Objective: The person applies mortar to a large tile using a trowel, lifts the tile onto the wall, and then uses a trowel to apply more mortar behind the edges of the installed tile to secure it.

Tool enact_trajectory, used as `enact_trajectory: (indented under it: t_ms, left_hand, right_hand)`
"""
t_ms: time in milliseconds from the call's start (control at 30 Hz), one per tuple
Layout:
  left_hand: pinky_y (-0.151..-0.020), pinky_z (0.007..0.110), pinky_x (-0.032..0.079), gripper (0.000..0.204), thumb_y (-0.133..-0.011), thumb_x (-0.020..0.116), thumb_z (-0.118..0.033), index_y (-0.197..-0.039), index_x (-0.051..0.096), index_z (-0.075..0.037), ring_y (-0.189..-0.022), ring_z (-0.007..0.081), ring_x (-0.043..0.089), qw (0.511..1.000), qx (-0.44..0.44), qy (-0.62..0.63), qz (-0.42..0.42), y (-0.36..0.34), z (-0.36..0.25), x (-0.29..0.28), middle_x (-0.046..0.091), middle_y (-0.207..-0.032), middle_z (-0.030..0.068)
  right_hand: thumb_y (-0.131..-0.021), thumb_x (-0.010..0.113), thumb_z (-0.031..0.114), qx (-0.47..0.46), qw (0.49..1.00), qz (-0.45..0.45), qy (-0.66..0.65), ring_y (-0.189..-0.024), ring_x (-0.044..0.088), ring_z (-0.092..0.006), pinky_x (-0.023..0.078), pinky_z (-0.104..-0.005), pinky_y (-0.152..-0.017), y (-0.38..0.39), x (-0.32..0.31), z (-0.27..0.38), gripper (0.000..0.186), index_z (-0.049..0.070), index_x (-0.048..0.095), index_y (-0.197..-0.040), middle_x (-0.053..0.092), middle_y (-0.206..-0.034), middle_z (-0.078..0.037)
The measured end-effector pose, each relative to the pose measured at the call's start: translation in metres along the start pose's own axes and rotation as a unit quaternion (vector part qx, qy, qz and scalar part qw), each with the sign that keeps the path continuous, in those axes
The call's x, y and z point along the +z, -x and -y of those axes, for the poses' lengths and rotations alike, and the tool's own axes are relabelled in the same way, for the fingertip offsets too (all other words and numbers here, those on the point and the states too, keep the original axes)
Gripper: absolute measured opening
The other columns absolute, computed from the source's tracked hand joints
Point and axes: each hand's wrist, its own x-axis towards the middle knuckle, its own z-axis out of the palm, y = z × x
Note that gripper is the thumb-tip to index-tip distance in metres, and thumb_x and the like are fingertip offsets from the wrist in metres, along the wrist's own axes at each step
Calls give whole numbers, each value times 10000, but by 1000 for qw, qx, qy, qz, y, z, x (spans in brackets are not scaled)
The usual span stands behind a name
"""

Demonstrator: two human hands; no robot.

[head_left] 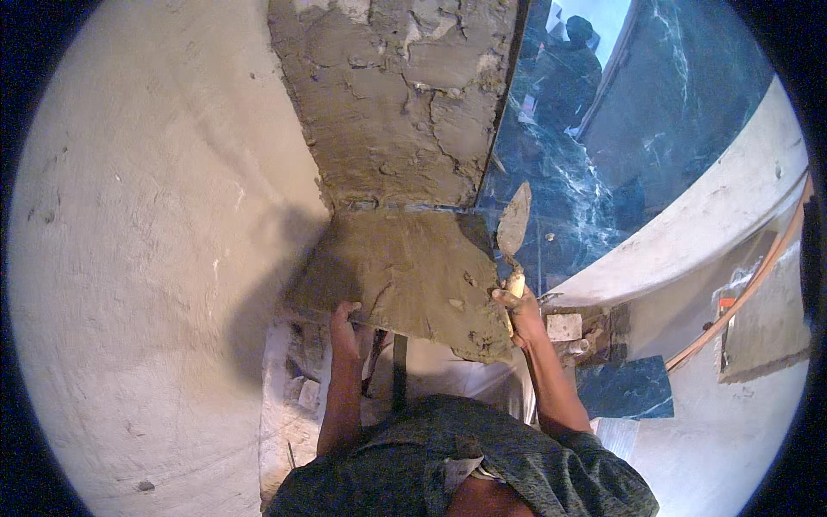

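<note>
In front of me lies a flat slab (405, 280) coated with wet grey-brown mortar. My left hand (345, 327) grips its near edge at the left, thumb on top and the fingers hidden beneath. At the slab's right edge, my right hand (522, 312) is closed round the pale handle of a pointed trowel (514, 222). The trowel's mortar-smeared blade points away from me. Whether my right fingers also bear on the slab I cannot tell. Beyond the slab's far edge rises a rough mortar-covered surface (396, 112), cracked in places.
Glossy dark blue-green veined stone (560, 164) stands at the far right, reflecting a person's dark shape. A plastered wall (146, 215) runs along the left. Below right lie a loose stone piece (624, 388) and a pale block (564, 327). A mortar-smeared panel (762, 340) is farther right.
</note>
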Motion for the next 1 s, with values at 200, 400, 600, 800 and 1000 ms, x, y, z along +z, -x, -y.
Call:
enact_trajectory:
  t_ms: [200,400,600,800,1000]
  left_hand:
    - [-676,347,486,174,-782,574,-243,-830,624,-83,-711,228,577,995,-31,-84,41,74,-49,48,599,-807,72]
    - [-743,379,490,235,-721,617,-232,-858,584,-44,-766,261,584,974,-86,-206,48,82,-47,66,579,-853,95]
    - [-859,465,445,324,-722,616,-222,-971,550,-27,-896,287,554,940,-263,0,216,-1,37,46,545,-958,105]
    - [-933,486,414,421,-724,598,-147,-1101,503,15,-984,300,538,870,-351,13,345,14,41,141,539,-1045,106]
    - [-900,422,446,396,-723,596,-128,-1067,518,52,-975,284,549,872,-297,-57,386,-73,135,184,558,-1047,132]
  right_hand:
    - [-721,704,101,-10,997,-45,-62,-785,556,-137,465,-292,-720,57,-7,19,330,90,518,-993,540,-876,4]
    - [-725,701,117,-76,985,-104,-111,-787,545,-133,461,-287,-720,101,-33,5,354,86,523,-1030,558,-901,3]
    - [-725,703,150,-106,967,-199,-117,-843,505,-108,407,-260,-767,138,-53,-2,342,100,530,-1016,535,-910,24]
    - [-741,674,192,-139,920,-352,-98,-839,480,-95,377,-251,-788,141,-74,-33,312,94,536,-1004,521,-900,34]
    - [-756,659,217,-150,869,-453,-131,-803,490,-89,399,-244,-746,123,-66,-63,321,82,530,-1017,521,-886,28]
